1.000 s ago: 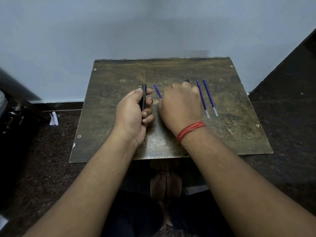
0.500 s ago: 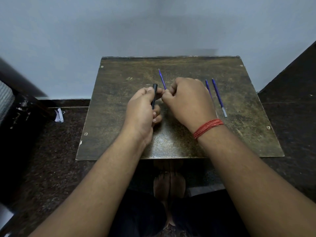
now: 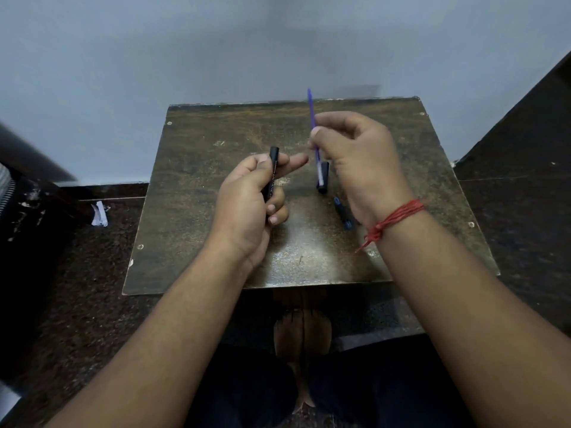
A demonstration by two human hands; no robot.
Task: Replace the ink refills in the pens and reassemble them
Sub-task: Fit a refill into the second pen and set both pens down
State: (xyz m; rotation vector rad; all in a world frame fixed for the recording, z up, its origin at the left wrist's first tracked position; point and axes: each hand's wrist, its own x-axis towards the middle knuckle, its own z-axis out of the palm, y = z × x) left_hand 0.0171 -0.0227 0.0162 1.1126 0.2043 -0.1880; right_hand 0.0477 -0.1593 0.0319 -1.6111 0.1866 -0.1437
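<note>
Since a second ago we've lifted both hands off the table (image 3: 191, 211): the right hand (image 3: 355, 159), which was flat down by the refills, is now up in the centre-right of the frame with thumb and forefinger pinched on a blue refill (image 3: 312, 118) pointing up and away, its lower end hanging in front of a black pen piece (image 3: 323, 177) that we can't tell is held or lying there. The left hand (image 3: 247, 208), centre frame, is wrapped tight around the black pen barrel (image 3: 272, 171), open end up. Looks like early days to us: refill not in yet, another small blue-tipped part (image 3: 342, 211) waits on the table by the right wrist, and reassembly is all ahead.
</note>
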